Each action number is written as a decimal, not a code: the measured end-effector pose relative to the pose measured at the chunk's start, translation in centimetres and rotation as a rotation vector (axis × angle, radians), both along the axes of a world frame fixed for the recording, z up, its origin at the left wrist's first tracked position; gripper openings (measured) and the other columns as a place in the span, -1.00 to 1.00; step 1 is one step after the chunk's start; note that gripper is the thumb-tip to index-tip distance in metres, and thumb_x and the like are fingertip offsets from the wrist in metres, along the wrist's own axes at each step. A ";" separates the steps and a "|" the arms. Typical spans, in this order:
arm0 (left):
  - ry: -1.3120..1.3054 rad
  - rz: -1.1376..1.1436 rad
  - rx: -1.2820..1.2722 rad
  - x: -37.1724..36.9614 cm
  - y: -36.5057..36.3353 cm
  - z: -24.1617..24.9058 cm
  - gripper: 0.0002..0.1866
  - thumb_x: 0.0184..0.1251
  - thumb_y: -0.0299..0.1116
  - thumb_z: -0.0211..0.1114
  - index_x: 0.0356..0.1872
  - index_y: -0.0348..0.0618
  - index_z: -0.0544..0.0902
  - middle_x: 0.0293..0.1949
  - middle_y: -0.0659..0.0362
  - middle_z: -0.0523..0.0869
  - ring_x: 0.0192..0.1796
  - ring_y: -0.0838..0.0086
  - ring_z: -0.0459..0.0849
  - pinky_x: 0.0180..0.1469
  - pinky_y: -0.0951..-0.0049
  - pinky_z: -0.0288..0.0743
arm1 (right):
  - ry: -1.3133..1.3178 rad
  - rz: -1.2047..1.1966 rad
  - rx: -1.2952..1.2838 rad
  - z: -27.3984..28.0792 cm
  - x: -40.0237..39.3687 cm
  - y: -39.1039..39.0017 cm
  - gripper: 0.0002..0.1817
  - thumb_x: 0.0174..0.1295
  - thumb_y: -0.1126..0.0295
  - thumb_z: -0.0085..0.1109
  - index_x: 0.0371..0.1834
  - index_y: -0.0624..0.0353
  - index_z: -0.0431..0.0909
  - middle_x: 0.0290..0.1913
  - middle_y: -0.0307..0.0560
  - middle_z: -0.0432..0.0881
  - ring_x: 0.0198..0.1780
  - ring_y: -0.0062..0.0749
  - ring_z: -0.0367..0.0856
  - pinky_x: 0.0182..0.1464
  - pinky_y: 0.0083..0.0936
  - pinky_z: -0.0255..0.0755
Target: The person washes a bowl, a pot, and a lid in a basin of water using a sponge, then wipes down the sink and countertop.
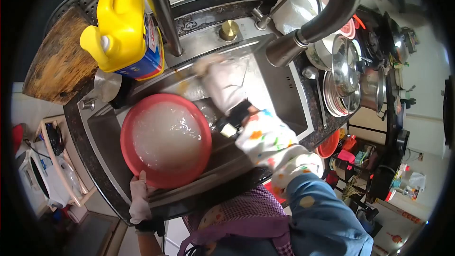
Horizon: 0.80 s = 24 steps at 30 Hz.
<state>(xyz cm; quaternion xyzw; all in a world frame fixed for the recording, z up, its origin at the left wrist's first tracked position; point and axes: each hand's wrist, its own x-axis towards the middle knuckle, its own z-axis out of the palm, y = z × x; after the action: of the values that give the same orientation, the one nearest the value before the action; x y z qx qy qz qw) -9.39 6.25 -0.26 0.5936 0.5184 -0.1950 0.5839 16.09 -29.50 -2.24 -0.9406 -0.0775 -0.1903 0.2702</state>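
A red basin [203, 149] holding cloudy whitish water sits tilted over the left part of the steel sink [284, 90]. My left hand [139, 192], in a pale thin glove, grips its near rim. The thumb lies over the rim and the other fingers are mostly hidden. My right hand [226, 83], also gloved, reaches across the sink towards its back wall, right of the basin. Motion smears its fingers, so I cannot make out whether anything is in them. A patterned sleeve cover [268, 137] is on my right forearm.
The dark faucet [289, 45] arches over the sink's right side. A yellow jug [121, 33] and wooden cutting board [59, 61] stand at the back left. Stacked plates [329, 96], a glass lid [345, 61] and a ladle [311, 73] lie on the right counter.
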 end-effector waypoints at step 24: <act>-0.215 0.222 0.057 -3.1 -0.9 2.8 -0.73 0.36 -0.23 0.15 -0.10 -0.22 0.56 -0.33 0.18 0.66 -0.42 0.50 0.65 -0.48 0.45 0.64 | 0.534 0.139 0.027 2.3 -1.7 14.4 -0.84 0.04 0.40 0.06 -0.36 0.17 0.60 -0.32 0.20 0.64 -0.16 0.00 0.63 -0.11 -0.24 0.47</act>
<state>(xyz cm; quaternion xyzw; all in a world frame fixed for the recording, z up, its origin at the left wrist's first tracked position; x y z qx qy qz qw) -12.44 5.35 2.50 0.5664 0.5205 -0.0500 0.6370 14.42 -15.11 0.03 -0.9462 -0.0652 0.0822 0.3061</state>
